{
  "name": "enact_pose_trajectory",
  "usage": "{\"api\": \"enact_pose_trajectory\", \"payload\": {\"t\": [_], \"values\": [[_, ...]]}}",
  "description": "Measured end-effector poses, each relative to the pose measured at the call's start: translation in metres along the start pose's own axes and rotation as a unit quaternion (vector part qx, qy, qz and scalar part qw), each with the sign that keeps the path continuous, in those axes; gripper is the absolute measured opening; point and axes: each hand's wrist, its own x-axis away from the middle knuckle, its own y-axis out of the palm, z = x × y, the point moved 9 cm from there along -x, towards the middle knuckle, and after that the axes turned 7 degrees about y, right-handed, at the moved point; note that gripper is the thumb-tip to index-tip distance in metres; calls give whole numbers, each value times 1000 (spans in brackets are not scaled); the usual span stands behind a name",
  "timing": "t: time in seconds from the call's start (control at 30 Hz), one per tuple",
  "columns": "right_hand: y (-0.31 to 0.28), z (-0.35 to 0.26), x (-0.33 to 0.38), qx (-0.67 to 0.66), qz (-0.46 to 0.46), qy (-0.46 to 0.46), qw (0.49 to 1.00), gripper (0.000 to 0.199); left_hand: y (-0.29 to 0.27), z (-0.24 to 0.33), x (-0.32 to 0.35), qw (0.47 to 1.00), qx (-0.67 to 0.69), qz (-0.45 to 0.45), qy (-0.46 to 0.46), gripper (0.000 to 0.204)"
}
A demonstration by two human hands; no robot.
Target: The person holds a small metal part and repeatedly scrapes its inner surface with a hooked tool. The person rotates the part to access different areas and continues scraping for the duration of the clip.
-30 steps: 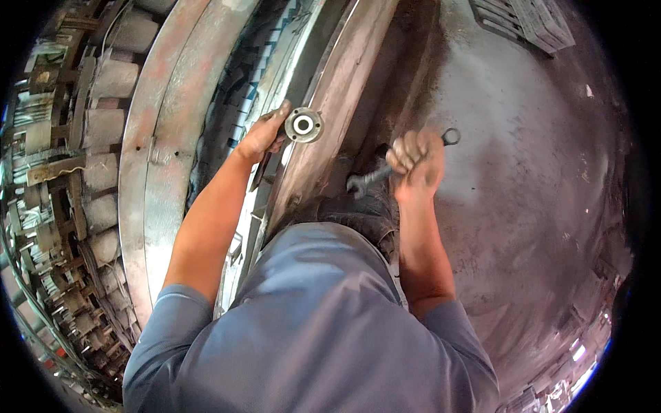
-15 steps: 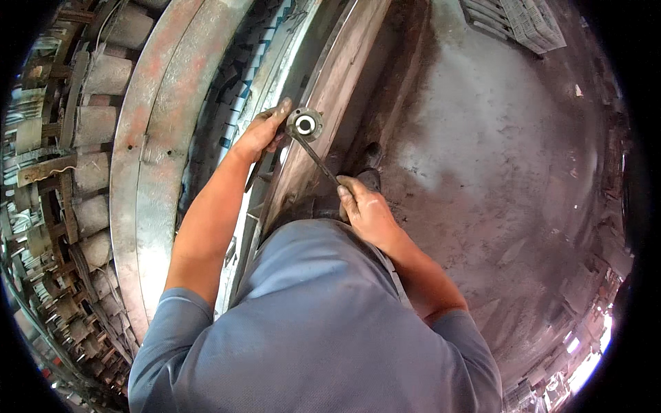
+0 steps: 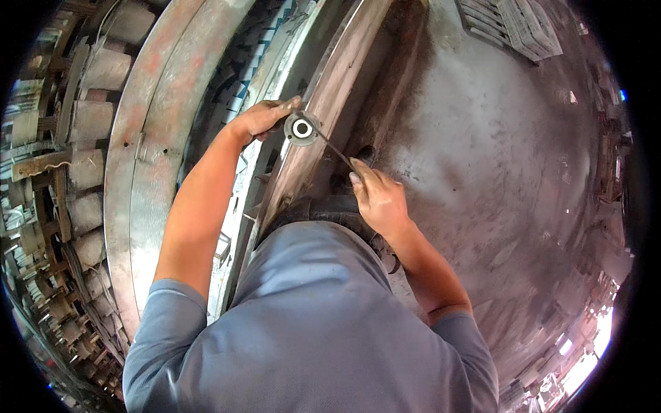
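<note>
My left hand (image 3: 261, 120) is at the left edge of a round grey metal flange (image 3: 309, 137) with a pale ring round a dark centre, its fingers closed on that side. A small hole shows in the flange's rim. From the right, my right hand (image 3: 379, 197) pinches the lower end of a thin dark metal rod (image 3: 335, 149). The rod's upper end meets the flange's right edge; its tip is too small to make out. Below the flange lies a long worn beam (image 3: 332, 80).
On my left run a wide curved metal band (image 3: 155, 158) and stacked blocks (image 3: 91, 168). A slatted crate (image 3: 516, 27) stands on the stained floor (image 3: 482, 151) at the far right. A dark shoe (image 3: 366, 153) shows beside the beam.
The rod has swung from the flange's lower side round to its right edge. My right hand has moved up and right with it. My left fingers have shifted along the flange, now straighter.
</note>
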Motion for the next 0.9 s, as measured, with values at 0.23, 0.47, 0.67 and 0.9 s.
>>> {"api": "enact_pose_trajectory", "payload": {"t": [0.23, 0.47, 0.67, 0.9], "values": [[23, 6, 4, 24, -50, 6, 998, 31, 1, -5, 0, 1000, 2, -11, -9, 88], [-23, -11, 4, -8, 51, -37, 998, 32, 1, -5, -2, 1000, 13, -4, 5, 80], [-10, -12, -2, 10, 17, -12, 1000, 29, 0, -6, -4, 1000, 2, -1, 14, 80], [13, -1, 6, 79, -51, 24, 995, 29, 4, -8, -3, 1000, 11, -8, 13, 79]]}}
